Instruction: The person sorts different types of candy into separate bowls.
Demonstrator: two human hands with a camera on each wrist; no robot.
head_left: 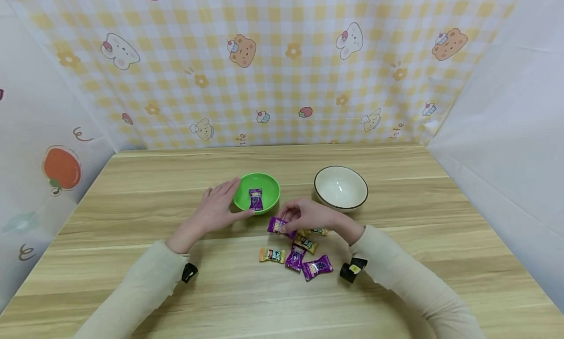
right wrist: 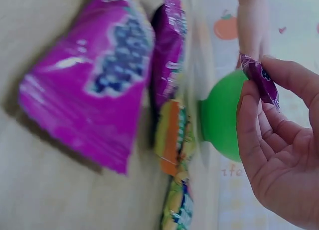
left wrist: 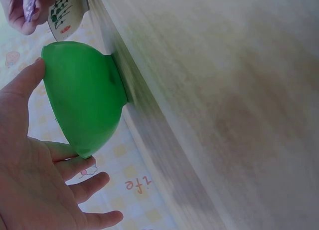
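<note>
My left hand [head_left: 215, 209] is spread at the left side of the green bowl [head_left: 271, 194], with straight fingers and thumb touching its rim. One purple wrapped candy [head_left: 255, 200] lies inside that bowl. Just right of the bowl, my right hand [head_left: 310, 214] pinches another purple wrapped candy [right wrist: 259, 79] between thumb and fingers, held above the table in the right wrist view. Below this hand lie two more purple candies, one upright [head_left: 295, 257] and one slanted [head_left: 317, 268], beside yellow-orange wrapped candies [head_left: 272, 255], one partly hidden by the hand.
A white bowl with a dark rim [head_left: 341, 188] stands behind my right hand, to the right of the green bowl. The wooden table [head_left: 176, 170] ends at a checked cloth backdrop [head_left: 282, 84]. White cloth walls [head_left: 498, 123] flank both sides.
</note>
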